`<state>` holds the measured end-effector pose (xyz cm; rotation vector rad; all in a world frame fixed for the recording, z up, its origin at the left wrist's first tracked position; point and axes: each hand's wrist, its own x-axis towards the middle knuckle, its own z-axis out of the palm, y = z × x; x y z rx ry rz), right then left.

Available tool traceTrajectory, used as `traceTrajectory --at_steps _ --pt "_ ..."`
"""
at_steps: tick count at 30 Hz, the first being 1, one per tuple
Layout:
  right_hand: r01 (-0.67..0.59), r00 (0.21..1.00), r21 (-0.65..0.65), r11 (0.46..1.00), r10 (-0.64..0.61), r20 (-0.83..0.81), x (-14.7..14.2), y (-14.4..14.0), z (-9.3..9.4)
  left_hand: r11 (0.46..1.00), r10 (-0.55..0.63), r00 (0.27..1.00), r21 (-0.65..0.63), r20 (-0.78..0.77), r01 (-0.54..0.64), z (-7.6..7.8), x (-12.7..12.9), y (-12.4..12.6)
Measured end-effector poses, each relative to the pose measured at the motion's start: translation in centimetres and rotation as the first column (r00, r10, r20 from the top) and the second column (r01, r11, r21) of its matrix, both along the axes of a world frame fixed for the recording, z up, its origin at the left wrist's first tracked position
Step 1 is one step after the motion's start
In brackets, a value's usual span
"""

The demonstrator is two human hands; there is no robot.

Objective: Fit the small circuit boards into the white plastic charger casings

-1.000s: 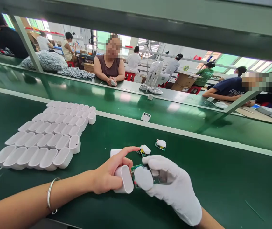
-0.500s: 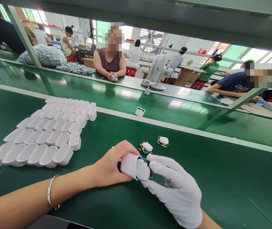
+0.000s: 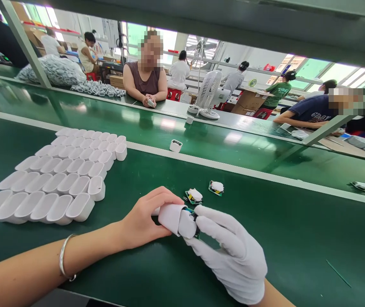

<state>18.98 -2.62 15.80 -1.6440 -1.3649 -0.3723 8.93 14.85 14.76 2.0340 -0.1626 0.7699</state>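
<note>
- Left hand point(image 3: 144, 219): bare, grasping white oval housing point(image 3: 168, 218).
- Gloved right hand point(image 3: 233, 256): fingertips pinching white-padded circuit board point(image 3: 188, 224), seemingly partway inside housing.
- Risk: skewed entry could jam board; loose gloved pinch could drop it.

And it's white up front: a plain white glove on the right hand point(image 3: 235, 251), a white housing point(image 3: 168, 218), a white pad point(image 3: 187, 226) against a green circuit board point(image 3: 197, 230) with touches of black and blue! Two more boards point(image 3: 195, 196) flash green, white and yellow. Silver on the bracelet point(image 3: 61, 259), solid white across the rows of cups point(image 3: 88, 209), dark green for the bench point(image 3: 281, 230). Beyond, a white fan point(image 3: 209, 91), red stools point(image 3: 174, 94), a maroon top point(image 3: 145, 83), and a navy T-shirt point(image 3: 313, 108) with pale lettering!
</note>
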Motion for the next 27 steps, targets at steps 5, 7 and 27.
traceTrajectory --at_steps 5,7,27 --pt "0.018 0.984 -0.055 0.998 -0.028 -0.174 -0.8 0.0 -0.2 1.000 0.030 0.999 0.003 -0.025 -0.030 -0.2 0.0 -0.1" --pt "-0.021 0.975 -0.056 0.998 0.008 -0.224 -0.8 0.2 -0.1 0.999 0.045 0.999 -0.005 -0.025 -0.045 -0.2 -0.1 -0.2" --pt "-0.431 0.081 0.140 0.891 0.193 -0.978 -1.1 2.8 1.1 0.997 -0.021 0.990 -0.078 -0.137 0.011 -0.1 -0.6 -1.5"
